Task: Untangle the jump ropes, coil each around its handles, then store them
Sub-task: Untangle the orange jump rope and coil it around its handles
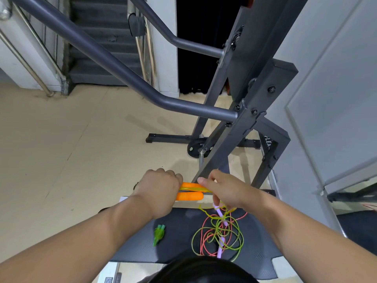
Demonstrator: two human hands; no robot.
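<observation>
**A:** Entry one, the pair in hand?

**B:** Orange handles (pixel 190 196), two, side by side, held above the far edge of the dark mat (pixel 179 248). Their long axis runs left to right, along that edge. The left hand (pixel 161 186) is clenched round their left ends, and the right ends stick out free.

**A:** Cord on them?

**B:** Yellow-green cord (pixel 194 188), a few turns lying over the handles close to the fist. It leaves the handles to the right and passes into the right hand (pixel 226 188). That hand sits just beside the free ends with its fingers curled about the cord. How firm the pinch is, I cannot tell.

**A:** The slack?

**B:** It drops from under the right hand to the tangle (pixel 218 235) on the right half of the mat, nearer the person. There it loops with a red cord (pixel 203 240) and around lilac handles (pixel 221 218).

**A:** Anything finished?

**B:** One green bundle (pixel 158 234), apparently wound, lying apart on the left half of the mat.

**A:** What does the next wrap turn on?

**B:** In my judgement, on the feed lying to the right of the handles and below them. The right hand is nearer to it, so it would carry cord across the long axis while the left hand steadies the pair. The risk is that the slack is caught in the red loops and may drag them up.
</observation>
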